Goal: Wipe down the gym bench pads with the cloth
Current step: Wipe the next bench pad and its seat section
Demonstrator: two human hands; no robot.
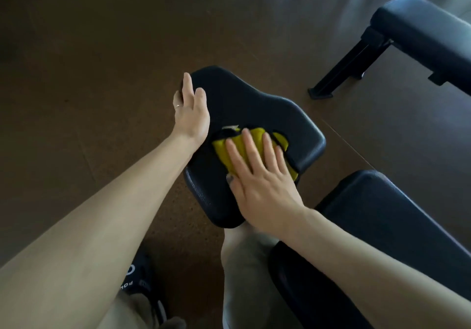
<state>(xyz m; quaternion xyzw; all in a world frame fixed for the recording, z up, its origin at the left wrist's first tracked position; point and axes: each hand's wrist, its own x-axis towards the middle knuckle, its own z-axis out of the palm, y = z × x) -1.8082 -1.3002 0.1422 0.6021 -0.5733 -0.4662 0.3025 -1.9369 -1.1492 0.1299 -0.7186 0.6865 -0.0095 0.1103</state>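
Note:
A black padded seat pad (244, 104) sits in the middle of the view. A yellow cloth (230, 150) with a dark edge lies on it. My right hand (260, 178) presses flat on the cloth, fingers spread and pointing away from me. My left hand (190, 114) rests against the pad's left edge, fingers extended along it and partly curled over the side; it holds nothing else. A longer black back pad (382, 216) of the same bench runs toward the lower right, under my right forearm.
A second black bench (418, 25) on black metal legs (341, 73) stands at the upper right. Brown speckled floor (102, 73) surrounds the pad to the left and beyond. My legs and a dark shoe (142, 282) are below.

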